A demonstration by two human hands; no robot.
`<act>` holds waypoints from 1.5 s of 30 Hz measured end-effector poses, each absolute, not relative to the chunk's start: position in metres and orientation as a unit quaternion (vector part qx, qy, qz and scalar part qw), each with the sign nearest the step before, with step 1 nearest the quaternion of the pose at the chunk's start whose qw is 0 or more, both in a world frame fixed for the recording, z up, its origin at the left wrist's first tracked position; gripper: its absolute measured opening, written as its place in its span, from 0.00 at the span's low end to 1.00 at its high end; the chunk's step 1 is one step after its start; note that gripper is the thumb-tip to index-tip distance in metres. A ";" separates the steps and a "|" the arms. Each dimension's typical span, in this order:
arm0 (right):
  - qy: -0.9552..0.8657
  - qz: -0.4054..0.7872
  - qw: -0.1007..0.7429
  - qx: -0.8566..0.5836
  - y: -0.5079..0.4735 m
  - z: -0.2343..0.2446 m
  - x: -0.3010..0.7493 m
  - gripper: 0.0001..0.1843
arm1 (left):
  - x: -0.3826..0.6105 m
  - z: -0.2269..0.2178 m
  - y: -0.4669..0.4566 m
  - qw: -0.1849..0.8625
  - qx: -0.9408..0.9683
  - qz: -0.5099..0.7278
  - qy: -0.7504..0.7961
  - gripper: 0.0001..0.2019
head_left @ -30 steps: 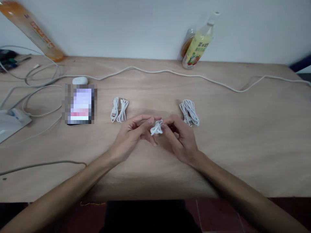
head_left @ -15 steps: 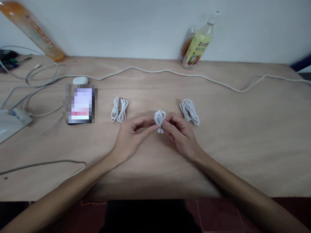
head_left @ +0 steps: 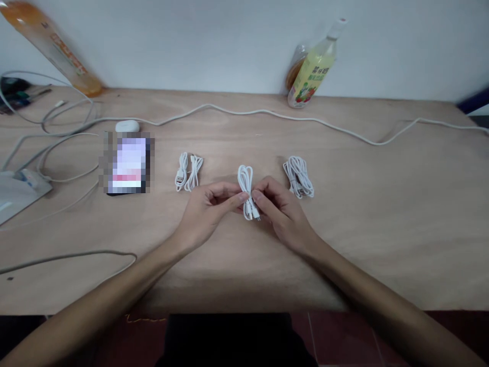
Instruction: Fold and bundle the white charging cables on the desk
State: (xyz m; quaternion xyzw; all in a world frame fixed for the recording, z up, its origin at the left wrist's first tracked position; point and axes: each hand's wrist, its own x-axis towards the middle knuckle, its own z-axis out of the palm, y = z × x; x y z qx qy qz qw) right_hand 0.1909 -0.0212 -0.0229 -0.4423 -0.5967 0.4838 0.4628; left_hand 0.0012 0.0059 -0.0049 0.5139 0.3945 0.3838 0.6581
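Note:
A folded white cable bundle (head_left: pixel 245 184) is pinched between both my hands over the middle of the wooden table (head_left: pixel 382 214). My left hand (head_left: pixel 208 209) grips it from the left with thumb and fingers, and my right hand (head_left: pixel 282 211) grips it from the right. The loops point away from me and the plugs hang toward me. Another folded white cable (head_left: pixel 188 172) with a USB plug lies to the left. A coiled white cable (head_left: pixel 298 176) lies just right of my right hand.
A phone (head_left: pixel 129 163) and a white earbud case (head_left: pixel 127 125) lie at the left. A long white cord (head_left: pixel 267 114) runs across the back. A yellow drink bottle (head_left: pixel 313 69) leans on the wall. More cords and a power strip (head_left: pixel 19 186) sit at the far left.
The cable in my hands went from a crumpled lump to an elongated folded bundle, turned with its loops pointing away. Both hands shifted slightly forward.

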 end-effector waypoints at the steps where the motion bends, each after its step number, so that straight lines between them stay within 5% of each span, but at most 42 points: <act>1: -0.603 0.478 0.461 -0.442 -0.021 -0.022 0.191 0.14 | 0.001 -0.004 0.006 0.665 0.509 0.380 0.393 0.12; 24: -0.589 0.449 0.482 -0.469 -0.021 -0.027 0.192 0.22 | 0.001 -0.010 0.005 0.727 0.423 0.394 0.370 0.09; 32: -0.584 0.374 0.535 -0.482 -0.021 -0.033 0.193 0.02 | 0.002 -0.003 0.004 0.796 0.305 0.378 0.361 0.14; 38: -0.684 0.286 0.457 -0.490 -0.023 -0.027 0.201 0.24 | 0.000 -0.005 0.005 0.808 0.298 0.379 0.337 0.14; 45: -0.724 0.317 0.437 -0.429 -0.020 -0.028 0.200 0.13 | -0.004 -0.009 0.006 0.816 0.298 0.365 0.336 0.10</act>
